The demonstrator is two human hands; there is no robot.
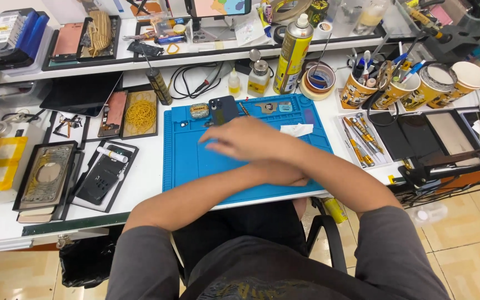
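Hands cross over blue mat; right hand fingers flat, empty; left hand hidden, unclear.

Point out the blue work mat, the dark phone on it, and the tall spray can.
blue work mat (187, 161), head view, bare left part.
dark phone (223, 109), head view, middle of its back.
tall spray can (292, 55), head view, yellow-green body.
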